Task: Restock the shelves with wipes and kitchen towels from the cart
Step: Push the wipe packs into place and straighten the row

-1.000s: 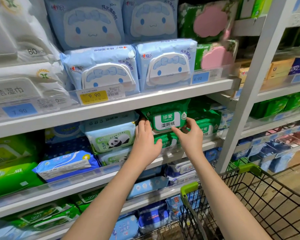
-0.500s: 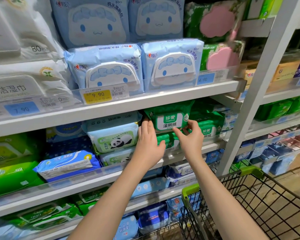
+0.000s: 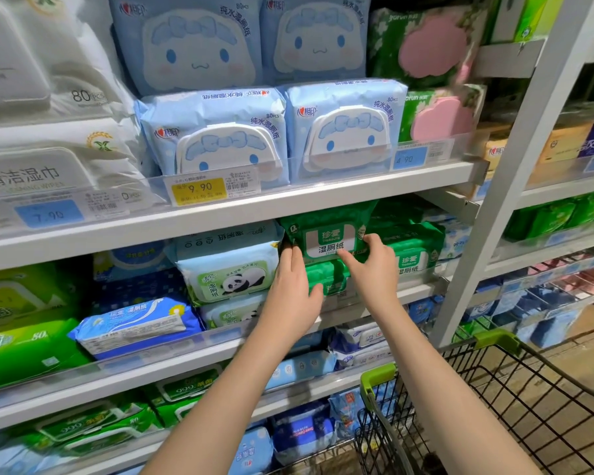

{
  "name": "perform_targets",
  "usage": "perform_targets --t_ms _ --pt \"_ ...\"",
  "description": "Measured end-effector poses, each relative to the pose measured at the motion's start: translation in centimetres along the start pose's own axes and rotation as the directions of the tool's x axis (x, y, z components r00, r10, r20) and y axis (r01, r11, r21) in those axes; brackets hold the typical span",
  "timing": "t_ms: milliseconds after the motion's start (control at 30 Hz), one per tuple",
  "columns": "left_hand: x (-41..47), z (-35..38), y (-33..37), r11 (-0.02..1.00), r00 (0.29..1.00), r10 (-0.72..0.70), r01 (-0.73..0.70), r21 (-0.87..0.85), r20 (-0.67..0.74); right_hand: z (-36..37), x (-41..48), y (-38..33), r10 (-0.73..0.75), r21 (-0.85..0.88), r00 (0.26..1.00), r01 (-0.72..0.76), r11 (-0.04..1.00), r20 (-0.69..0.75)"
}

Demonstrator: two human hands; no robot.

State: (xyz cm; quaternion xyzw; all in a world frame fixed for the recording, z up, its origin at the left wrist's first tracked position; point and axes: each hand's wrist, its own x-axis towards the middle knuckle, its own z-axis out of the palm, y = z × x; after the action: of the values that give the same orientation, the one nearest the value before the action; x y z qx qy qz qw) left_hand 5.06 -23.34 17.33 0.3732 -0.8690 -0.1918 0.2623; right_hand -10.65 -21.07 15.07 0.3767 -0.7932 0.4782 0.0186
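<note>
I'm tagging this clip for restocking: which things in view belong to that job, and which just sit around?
In the job:
green wipes pack, pinched by the right hand
left hand, fingers flat on its side
middle shelf
cart

Just there:
panda wipes pack
blue cartoon packs
yellow price tag

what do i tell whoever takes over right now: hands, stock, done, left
Left hand: fingers straight, flat against the left edge of the green pack.
Right hand: pinches the pack's lower right corner.
Stock: the green pack sits on top of a lower pack on the middle shelf, label facing out. The cart stands at the right.
Done: the pack is on the shelf.
Left: square it up, let go, then check the cart for more. No packs show in the part of the cart in view, and no kitchen towels are in sight.
</note>
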Motion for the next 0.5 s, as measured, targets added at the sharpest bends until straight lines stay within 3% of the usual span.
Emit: perform_targets --t_ms 167,267,367,500 --pt "-3.0 -0.2 -2.2 0.998 0.987 0.057 -0.06 -0.012 -0.149 0.2 -0.8 0.0 -0.009 -0.025 0.999 0.01 1.0 0.042" --pt "-4.1 -0.8 -3.9 1.0 0.94 0.004 -0.011 -0.018 -0.341 0.4 -2.2 -1.0 -0.014 -0.077 0.999 0.011 0.997 -0.042" --pt "-4.7 -2.0 -5.6 0.998 0.858 -0.061 0.057 -0.024 -0.509 1.2 -4.6 -3.4 -0.204 0.038 0.969 0.211 0.977 -0.142" --pt "-5.4 -3.3 -7.5 0.989 0.802 -0.145 0.125 -0.075 -0.58 3.2 -7.1 -6.8 -0.375 0.266 0.925 0.345 0.9 0.067"
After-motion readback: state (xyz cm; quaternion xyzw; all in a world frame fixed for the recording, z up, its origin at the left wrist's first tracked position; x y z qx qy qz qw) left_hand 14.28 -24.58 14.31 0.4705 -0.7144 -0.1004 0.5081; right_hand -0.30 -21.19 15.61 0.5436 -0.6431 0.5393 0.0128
